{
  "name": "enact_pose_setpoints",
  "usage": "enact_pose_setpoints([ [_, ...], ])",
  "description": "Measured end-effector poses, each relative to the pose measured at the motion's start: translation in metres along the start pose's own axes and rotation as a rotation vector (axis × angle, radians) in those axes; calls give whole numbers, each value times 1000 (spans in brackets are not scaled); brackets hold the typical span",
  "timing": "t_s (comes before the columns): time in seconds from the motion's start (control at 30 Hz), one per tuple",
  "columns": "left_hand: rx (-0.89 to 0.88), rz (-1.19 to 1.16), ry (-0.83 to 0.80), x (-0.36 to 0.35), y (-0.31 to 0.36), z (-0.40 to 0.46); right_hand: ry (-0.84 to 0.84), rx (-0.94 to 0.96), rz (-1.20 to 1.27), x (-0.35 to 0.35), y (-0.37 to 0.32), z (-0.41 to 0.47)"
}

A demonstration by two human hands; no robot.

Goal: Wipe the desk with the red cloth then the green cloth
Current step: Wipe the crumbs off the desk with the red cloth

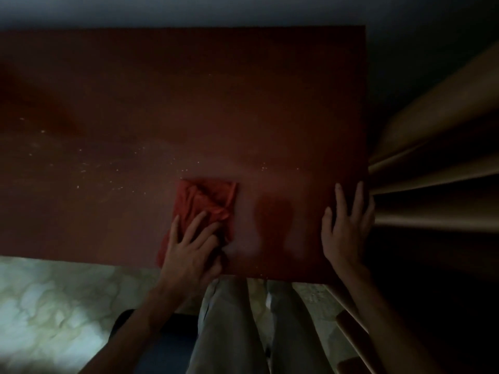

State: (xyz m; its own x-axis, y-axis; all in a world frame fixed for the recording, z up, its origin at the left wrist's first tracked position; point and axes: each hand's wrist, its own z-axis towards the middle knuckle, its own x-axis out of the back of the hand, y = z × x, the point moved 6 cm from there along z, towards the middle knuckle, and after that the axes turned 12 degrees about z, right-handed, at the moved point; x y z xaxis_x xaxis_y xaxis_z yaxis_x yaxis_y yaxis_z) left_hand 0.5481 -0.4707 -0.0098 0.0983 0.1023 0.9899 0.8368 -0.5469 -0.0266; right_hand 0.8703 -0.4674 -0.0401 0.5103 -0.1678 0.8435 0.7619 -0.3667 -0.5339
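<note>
The left hand (189, 247) lies flat on the red cloth (208, 203), fingers spread and straight, pressing the near end of it down against the desk (189, 90) rather than gripping it. The cloth is bunched and folded, sitting close to the desk's near edge, a little right of the middle. The right hand (345, 225) rests open, fingers straight, on the near right corner of the desk, right at its right edge, holding nothing. Pale crumbs (113, 168) are scattered across the middle of the top, mostly out toward the left, well beyond where the cloth lies. I can't see a green cloth anywhere. What worries me is that near edge: a pull toward the body would likely drag crumbs off onto the patterned floor (54, 306) or the person's trousers (229, 333). With only flat fingers on a crumpled cloth, it could also slide out or roll up and skip patches. The room is dim, so missed specks on the dark top would be easy to overlook, and the far left corner looks like a stretch.
</note>
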Motion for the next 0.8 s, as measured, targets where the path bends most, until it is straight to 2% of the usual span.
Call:
enact_pose_setpoints([
  [0.1,159,-110,117,11,-30,-9,-16,43,-95,-8,-6,3],
  [0.17,332,-110,167,13,-43,3,0,51,-151,-9,-6,4],
  [0.27,574,-60,75,5,-27,27,27,53,-146,-10,-6,4],
  [0.33,607,-58,47,0,0,31,57,69,-101,-9,-8,3],
  [0.5,224,-119,88,4,102,44,245,63,326,4,-6,1],
  [0.63,-79,-169,120,14,175,109,327,-9,600,17,6,-3],
  [0.73,-149,-100,76,13,181,148,424,-190,706,21,21,-1],
  [0.8,-60,-91,69,13,169,162,398,-112,589,20,13,0],
])
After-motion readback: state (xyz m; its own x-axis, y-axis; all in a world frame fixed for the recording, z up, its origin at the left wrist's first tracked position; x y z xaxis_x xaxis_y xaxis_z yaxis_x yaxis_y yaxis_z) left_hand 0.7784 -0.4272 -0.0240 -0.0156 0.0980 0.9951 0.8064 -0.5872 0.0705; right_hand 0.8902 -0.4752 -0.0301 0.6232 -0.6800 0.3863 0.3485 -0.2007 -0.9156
